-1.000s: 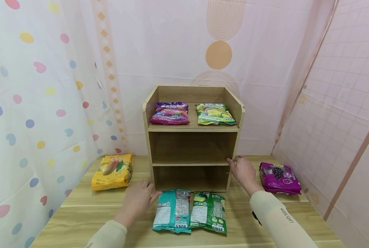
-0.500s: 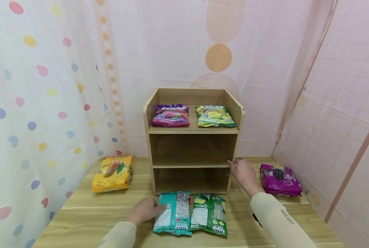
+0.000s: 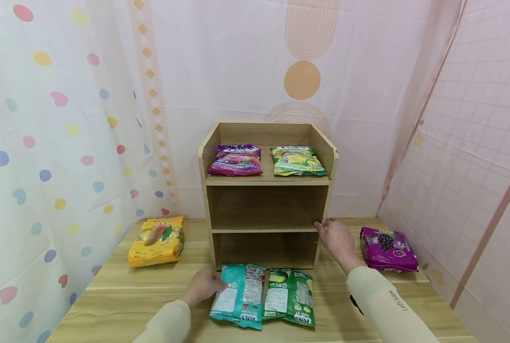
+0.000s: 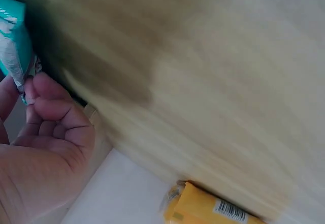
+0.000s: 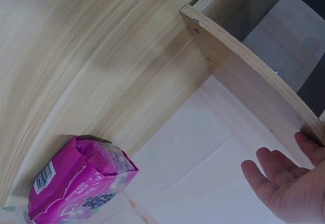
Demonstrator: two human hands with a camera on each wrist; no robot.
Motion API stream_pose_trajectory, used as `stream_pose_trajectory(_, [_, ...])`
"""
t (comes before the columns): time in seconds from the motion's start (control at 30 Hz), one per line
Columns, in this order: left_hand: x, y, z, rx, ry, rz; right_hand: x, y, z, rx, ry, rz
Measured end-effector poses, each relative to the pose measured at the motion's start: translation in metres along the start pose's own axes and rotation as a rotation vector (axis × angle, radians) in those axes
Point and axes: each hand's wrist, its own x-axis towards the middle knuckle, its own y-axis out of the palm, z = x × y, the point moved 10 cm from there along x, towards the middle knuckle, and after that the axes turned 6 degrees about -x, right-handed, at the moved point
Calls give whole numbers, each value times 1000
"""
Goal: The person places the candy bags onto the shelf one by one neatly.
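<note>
My left hand [image 3: 204,285] pinches the left edge of a teal candy bag [image 3: 239,295], printed back up, in front of the shelf. In the left wrist view, thumb and fingertips [image 4: 48,94] meet on the bag's corner [image 4: 15,41]. Beside it lies a green candy bag [image 3: 290,296], also back up. My right hand [image 3: 338,238] touches the right side of the wooden shelf [image 3: 263,230], thumb at the front edge of the side panel. In the right wrist view the other fingers of that hand [image 5: 294,178] are loosely bent beside the panel [image 5: 244,71].
On the top tier lie a purple candy bag [image 3: 236,160] and a yellow-green candy bag [image 3: 298,160]. A yellow mango bag [image 3: 157,241] stands on the table [image 3: 122,305] at the left, a purple grape bag [image 3: 388,249] at the right. Curtains [image 3: 246,71] hang behind and at the sides.
My left hand has come from the shelf's lower left corner down to the teal bag and taken its left edge. The bag has tilted slightly. The right hand stays at the shelf.
</note>
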Motion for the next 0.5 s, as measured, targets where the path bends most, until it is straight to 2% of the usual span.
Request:
stream_pose_trajectory(0.13, [0,-13,-10,-55,29,-1,0,-1,0,-2,2,-1])
stream_pose_trajectory(0.23, [0,-24,-20,-120,34,49,0,-1,-1,0,5,-2])
stream_pose_trajectory(0.3, [1,-33,-27,-114,45,88,0,-1,0,2,4,-4])
stream_pose_trajectory(0.37, [2,-41,-35,-84,84,129,0,-1,-1,3,3,-4])
stream_pose_trajectory(0.5, [4,-58,-53,41,194,190,0,-1,-1,3,1,-4])
